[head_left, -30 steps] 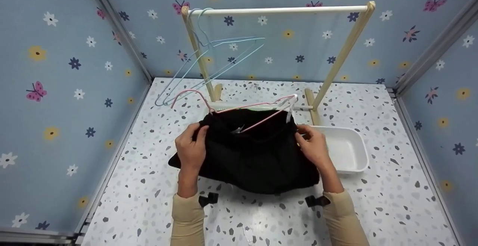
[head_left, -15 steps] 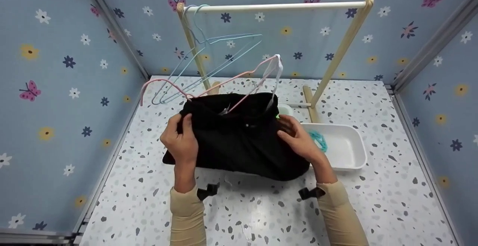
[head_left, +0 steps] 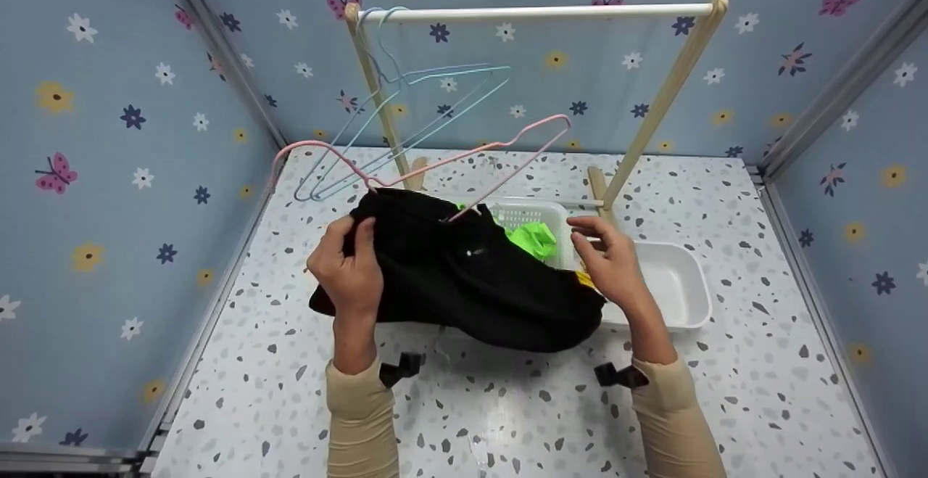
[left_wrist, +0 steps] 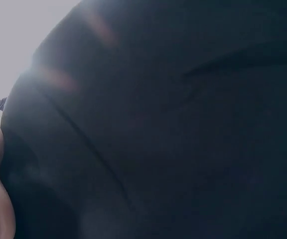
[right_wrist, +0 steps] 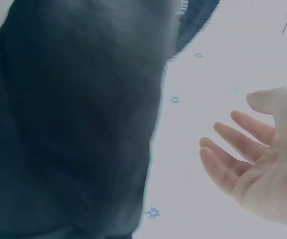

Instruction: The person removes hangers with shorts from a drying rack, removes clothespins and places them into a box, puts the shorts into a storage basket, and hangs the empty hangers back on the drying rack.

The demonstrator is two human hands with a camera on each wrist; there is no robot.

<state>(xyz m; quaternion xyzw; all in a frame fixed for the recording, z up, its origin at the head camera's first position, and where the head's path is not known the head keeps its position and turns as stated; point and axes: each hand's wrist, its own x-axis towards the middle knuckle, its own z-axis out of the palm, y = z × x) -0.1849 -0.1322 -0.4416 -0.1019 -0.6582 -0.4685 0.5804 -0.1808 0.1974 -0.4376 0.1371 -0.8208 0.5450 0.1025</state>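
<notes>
A black garment [head_left: 500, 282] with a small white logo hangs across the middle of the head view. My left hand [head_left: 348, 260] grips its upper left edge between thumb and fingers, just below the neck of a pink wire hanger [head_left: 464, 151]. One bare arm of the hanger sticks up out of the garment; the rest is hidden inside. My right hand [head_left: 609, 260] is off the cloth at the right, fingers loosely bent and holding nothing. In the right wrist view, a gap shows between that hand [right_wrist: 258, 154] and the garment [right_wrist: 78, 119]. Black cloth [left_wrist: 158, 124] fills most of the left wrist view.
Behind stands a wooden rack with a white rail [head_left: 536, 11]; two blue wire hangers [head_left: 406, 83] hang at its left end. A white basket [head_left: 554, 211] with bright green cloth [head_left: 533, 240] sits behind the garment. A white tray [head_left: 681, 289] is at the right.
My right hand has let go of the garment and moved right. The white loop has come off the hanger's far end, and the garment's right side has sagged, uncovering the basket.
</notes>
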